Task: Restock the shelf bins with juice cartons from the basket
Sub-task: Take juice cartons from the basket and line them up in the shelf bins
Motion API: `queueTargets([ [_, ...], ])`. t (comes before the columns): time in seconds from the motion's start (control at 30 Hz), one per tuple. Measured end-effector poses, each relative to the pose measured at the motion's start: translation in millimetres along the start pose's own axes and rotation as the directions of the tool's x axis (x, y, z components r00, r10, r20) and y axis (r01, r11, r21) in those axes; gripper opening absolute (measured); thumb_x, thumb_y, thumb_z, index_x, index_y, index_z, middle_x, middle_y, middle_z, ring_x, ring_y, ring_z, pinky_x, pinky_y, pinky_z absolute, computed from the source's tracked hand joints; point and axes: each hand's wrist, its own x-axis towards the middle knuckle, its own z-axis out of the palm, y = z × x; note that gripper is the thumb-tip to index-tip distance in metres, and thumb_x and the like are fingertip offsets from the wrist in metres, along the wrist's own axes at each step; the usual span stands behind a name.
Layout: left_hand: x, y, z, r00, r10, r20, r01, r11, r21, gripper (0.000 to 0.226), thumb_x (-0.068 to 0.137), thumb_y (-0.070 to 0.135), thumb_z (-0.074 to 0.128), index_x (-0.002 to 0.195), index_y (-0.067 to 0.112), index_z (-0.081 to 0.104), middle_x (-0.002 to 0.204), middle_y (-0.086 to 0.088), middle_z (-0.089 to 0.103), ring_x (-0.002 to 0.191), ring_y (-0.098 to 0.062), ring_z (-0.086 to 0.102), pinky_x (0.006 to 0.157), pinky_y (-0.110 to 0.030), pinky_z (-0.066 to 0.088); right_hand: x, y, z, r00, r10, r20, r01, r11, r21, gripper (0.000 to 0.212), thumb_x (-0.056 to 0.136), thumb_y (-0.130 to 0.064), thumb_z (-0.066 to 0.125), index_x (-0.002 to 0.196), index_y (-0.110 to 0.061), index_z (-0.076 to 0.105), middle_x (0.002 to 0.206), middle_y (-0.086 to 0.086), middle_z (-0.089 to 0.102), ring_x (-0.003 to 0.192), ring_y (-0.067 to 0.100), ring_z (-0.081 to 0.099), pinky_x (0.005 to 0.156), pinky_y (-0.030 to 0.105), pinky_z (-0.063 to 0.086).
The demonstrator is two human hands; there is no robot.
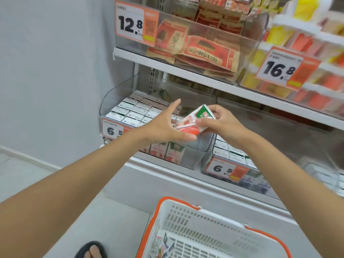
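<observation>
Carton (193, 120) in right hand (225, 125), probably juice

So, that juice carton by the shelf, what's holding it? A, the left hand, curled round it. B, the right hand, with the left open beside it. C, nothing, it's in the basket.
B: the right hand curls its fingers round the juice carton, while the left hand lies open beside it, fingers straight.

Bright, even store light from overhead, soft on the pale wall (55, 71), barely a shadow. The right side smears: yellow and orange packs (301, 41) streaked by motion blur. Faint sheen on the clear bin (258, 28). Wide-angle bend bows the shelf (186, 73); the 12.8 price tag (130, 25) reads sharp.
</observation>
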Motion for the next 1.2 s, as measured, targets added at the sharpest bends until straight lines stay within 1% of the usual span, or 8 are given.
queueTargets([
  [0.13, 35.0, -28.2, -36.3, 0.997, -0.019, -0.078, 0.046, 0.931, 0.361, 0.114, 0.064, 0.067, 0.075, 0.153, 0.033, 0.011, 0.161, 0.006, 0.018, 0.145, -0.016, 0.023, 0.115, -0.04, 0.029, 42.9, 10.6, -4.7, 0.959, -0.147, -0.241, 0.085, 0.965, -0.248, 0.066, 0.064, -0.025, 0.088, 0.116, -0.021, 0.047, 0.096, -0.01, 0.063, 0.072, -0.007, 0.064, 0.057, 0.01, 0.05],
  [0.3, 66.7, -66.6, -60.7, 0.997, -0.077, -0.026, 0.067, 0.596, 0.8, 0.111, 0.068, 0.088, 0.044, 0.154, 0.027, 0.008, 0.162, -0.002, 0.015, 0.148, -0.022, 0.013, 0.12, -0.053, 0.012, 101.7, 23.6, -7.4, 0.929, -0.238, -0.284, 0.055, 0.846, -0.53, 0.066, 0.058, -0.047, 0.087, 0.104, -0.033, 0.042, 0.091, -0.018, 0.049, 0.082, 0.005, 0.052, 0.06, 0.009, 0.035],
  [0.37, 71.5, -77.1, -61.8, 0.991, -0.133, -0.031, 0.104, 0.587, 0.803, 0.115, 0.064, 0.094, 0.035, 0.154, 0.028, 0.006, 0.163, 0.0, 0.01, 0.15, -0.02, 0.008, 0.12, -0.054, 0.004, 122.2, 27.4, -8.9, 0.95, -0.186, -0.252, -0.008, 0.79, -0.613, 0.074, 0.052, -0.056, 0.088, 0.103, -0.035, 0.038, 0.097, -0.012, 0.055, 0.083, 0.007, 0.055, 0.062, 0.014, 0.04],
  [0.53, 71.8, -84.8, -61.2, 0.994, -0.11, -0.025, 0.085, 0.579, 0.811, 0.118, 0.061, 0.097, 0.029, 0.154, 0.029, 0.006, 0.163, 0.004, 0.009, 0.149, -0.017, 0.007, 0.12, -0.052, 0.002, 156.6, 27.2, -10.2, 1.0, 0.025, 0.013, -0.005, 0.598, -0.801, 0.12, 0.049, -0.073, 0.079, 0.145, -0.022, 0.029, 0.147, -0.001, 0.042, 0.12, 0.013, 0.048, 0.09, 0.022, 0.037],
  [0.73, 71.7, -85.3, -61.5, 0.994, -0.108, -0.009, 0.071, 0.587, 0.807, 0.112, 0.061, 0.096, 0.029, 0.152, 0.034, 0.011, 0.162, 0.005, 0.013, 0.149, -0.017, 0.009, 0.12, -0.053, 0.001, 174.6, 37.8, 1.2, 0.823, 0.467, 0.323, -0.287, 0.833, -0.473, 0.093, 0.08, -0.025, 0.077, 0.152, -0.025, 0.019, 0.141, -0.007, 0.044, 0.1, 0.0, 0.056, 0.069, 0.017, 0.055],
  [0.93, 70.6, -82.3, -60.7, 0.991, -0.136, -0.001, 0.079, 0.575, 0.814, 0.117, 0.054, 0.097, 0.02, 0.153, 0.035, 0.011, 0.163, 0.003, 0.009, 0.15, -0.017, 0.003, 0.12, -0.054, 0.0, 178.4, 45.3, 0.1, 0.811, 0.457, 0.365, -0.275, 0.849, -0.451, 0.069, 0.081, -0.019, 0.074, 0.137, -0.032, 0.036, 0.129, -0.007, 0.06, 0.112, 0.008, 0.06, 0.08, 0.022, 0.056],
  [1.1, 69.7, -80.7, -59.6, 0.986, -0.168, -0.003, 0.101, 0.578, 0.809, 0.121, 0.049, 0.096, 0.018, 0.153, 0.035, 0.01, 0.163, 0.003, 0.002, 0.15, -0.016, -0.003, 0.12, -0.053, -0.004, 176.0, 46.8, 3.8, 0.783, 0.489, 0.384, -0.287, 0.832, -0.474, 0.051, 0.083, -0.021, 0.073, 0.117, -0.042, 0.042, 0.111, -0.022, 0.059, 0.092, -0.008, 0.062, 0.068, 0.016, 0.055],
  [1.2, 69.7, -80.1, -60.0, 0.987, -0.16, -0.01, 0.103, 0.586, 0.804, 0.121, 0.049, 0.097, 0.02, 0.153, 0.035, 0.012, 0.163, 0.003, 0.004, 0.15, -0.016, 0.0, 0.12, -0.052, -0.004, 169.1, 41.4, 7.5, 0.841, 0.438, 0.317, -0.246, 0.832, -0.498, 0.065, 0.079, -0.032, 0.078, 0.131, -0.04, 0.04, 0.139, -0.014, 0.047, 0.11, -0.006, 0.059, 0.08, 0.021, 0.053],
])
